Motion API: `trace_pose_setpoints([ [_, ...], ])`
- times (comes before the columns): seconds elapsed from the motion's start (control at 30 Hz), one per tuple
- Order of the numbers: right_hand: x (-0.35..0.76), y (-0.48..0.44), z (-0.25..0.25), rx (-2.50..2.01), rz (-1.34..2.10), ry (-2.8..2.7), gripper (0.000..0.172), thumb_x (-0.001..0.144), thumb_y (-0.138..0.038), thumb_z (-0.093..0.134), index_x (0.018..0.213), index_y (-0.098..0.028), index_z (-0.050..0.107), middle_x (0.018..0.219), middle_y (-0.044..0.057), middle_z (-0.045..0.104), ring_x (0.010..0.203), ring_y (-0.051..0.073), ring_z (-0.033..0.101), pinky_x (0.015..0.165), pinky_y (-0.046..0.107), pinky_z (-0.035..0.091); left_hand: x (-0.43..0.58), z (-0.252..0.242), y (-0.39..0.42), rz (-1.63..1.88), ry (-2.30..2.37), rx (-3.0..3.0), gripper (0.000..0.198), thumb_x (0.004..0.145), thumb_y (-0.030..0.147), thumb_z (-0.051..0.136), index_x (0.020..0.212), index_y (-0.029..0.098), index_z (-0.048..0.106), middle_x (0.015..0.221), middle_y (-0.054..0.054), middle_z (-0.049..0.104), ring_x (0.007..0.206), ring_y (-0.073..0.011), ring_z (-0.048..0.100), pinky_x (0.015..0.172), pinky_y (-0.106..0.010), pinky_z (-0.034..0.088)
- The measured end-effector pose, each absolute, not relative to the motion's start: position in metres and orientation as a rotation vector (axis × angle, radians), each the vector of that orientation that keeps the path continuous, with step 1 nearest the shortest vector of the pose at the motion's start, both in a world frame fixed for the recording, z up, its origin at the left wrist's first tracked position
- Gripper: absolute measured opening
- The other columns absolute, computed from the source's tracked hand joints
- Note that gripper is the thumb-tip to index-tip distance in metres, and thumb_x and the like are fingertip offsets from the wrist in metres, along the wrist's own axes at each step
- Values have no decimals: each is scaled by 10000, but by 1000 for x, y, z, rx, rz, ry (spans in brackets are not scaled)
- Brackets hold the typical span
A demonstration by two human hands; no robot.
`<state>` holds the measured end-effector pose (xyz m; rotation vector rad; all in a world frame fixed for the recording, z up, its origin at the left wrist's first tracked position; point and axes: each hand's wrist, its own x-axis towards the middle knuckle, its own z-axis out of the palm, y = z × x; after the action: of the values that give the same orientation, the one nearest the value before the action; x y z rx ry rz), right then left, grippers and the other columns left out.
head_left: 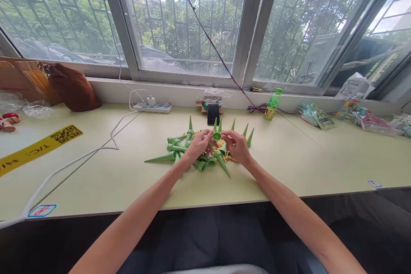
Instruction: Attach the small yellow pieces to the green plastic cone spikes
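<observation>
Pale green desk (289, 167) beneath barred windows (189, 17)

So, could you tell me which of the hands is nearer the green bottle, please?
Right. The right hand lies below-left of the green bottle; the left hand, holding a green cap, is farther left.

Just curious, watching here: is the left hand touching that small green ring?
Touching. The head view shows the left hand fingertips closed on the green ring, no gap.
</observation>
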<state>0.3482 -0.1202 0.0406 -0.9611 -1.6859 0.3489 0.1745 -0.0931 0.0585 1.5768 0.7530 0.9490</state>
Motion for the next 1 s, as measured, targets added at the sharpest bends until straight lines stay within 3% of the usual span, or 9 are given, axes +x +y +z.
trace_pose_setpoints([
  [0.43, 347, -124, 45, -1009, 404, -1637, 321, 919, -489, 506, 929, -201, 649, 625, 8, 603, 496, 136, 549, 455, 246, 428, 173, 57, -94, 967, 726, 1631, 458, 827, 605, 590, 984, 182, 509, 726, -36, 681, 438, -135, 605, 342, -205, 416],
  [0.7, 348, -121, 42, -994, 419, -1632, 302, 913, -472, 516, 914, -195, 639, 653, 13, 608, 509, 132, 552, 450, 232, 423, 172, 58, -95, 983, 704, 1693, 440, 823, 564, 619, 1026, 188, 513, 709, 7, 605, 473, -130, 616, 350, -186, 415],
  [1.0, 349, -119, 39, -985, 397, -1646, 273, 923, -428, 511, 891, -184, 628, 672, 9, 594, 518, 112, 519, 477, 219, 430, 171, 55, -95, 1007, 718, 1795, 465, 841, 527, 607, 1144, 204, 465, 888, -27, 618, 500, -105, 616, 364, -175, 428],
])
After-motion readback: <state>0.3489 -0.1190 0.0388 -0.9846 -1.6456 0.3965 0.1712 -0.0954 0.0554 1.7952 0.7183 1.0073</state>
